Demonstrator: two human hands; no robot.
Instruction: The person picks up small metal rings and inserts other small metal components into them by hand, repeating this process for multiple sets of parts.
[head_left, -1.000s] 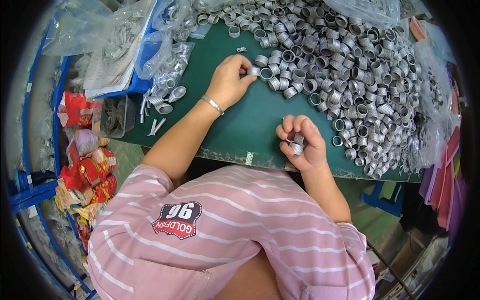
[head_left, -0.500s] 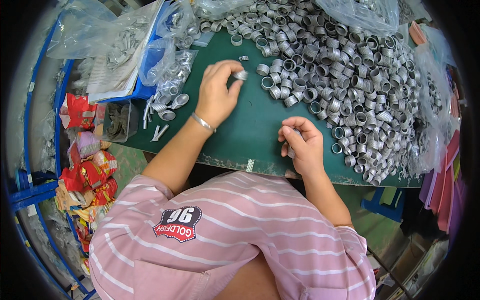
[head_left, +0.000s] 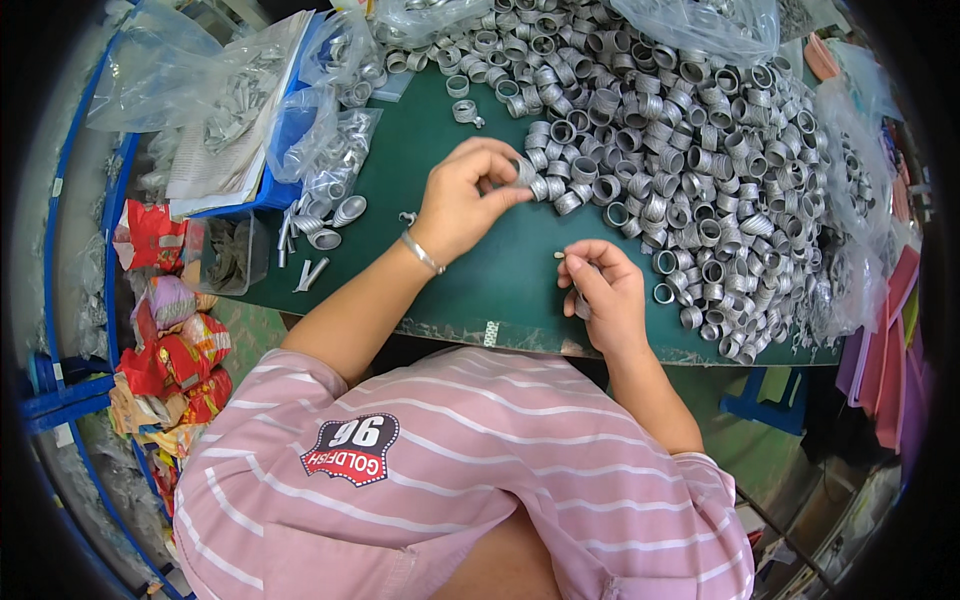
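Note:
At the near-left edge of the pile, my left hand (head_left: 468,200) pinches a silver ribbed metal ring (head_left: 525,172) between thumb and fingers. It belongs to a heap of similar rings (head_left: 690,150) spread over the right half of the green table. My right hand (head_left: 608,290) is closed above the table's near side. A small pale tip (head_left: 559,255) pokes out by its thumb and forefinger, and something silvery shows under the curled fingers; I cannot make out its kind. Beyond my left hand, one ring (head_left: 463,110) stands apart from the heap, with a small metal bit beside it.
On the left lie oval-ended metal pieces and short tubes (head_left: 313,272), beside a clear plastic box (head_left: 228,255) and a blue bin (head_left: 285,185) topped with papers. Plastic bags (head_left: 715,25) edge the heap. Blue shelving (head_left: 70,400) stands at far left.
My left hand has let go of one ring at the table's back and moved right, taking hold of another at the heap's edge. The right hand stays in place, its pale tip now showing.

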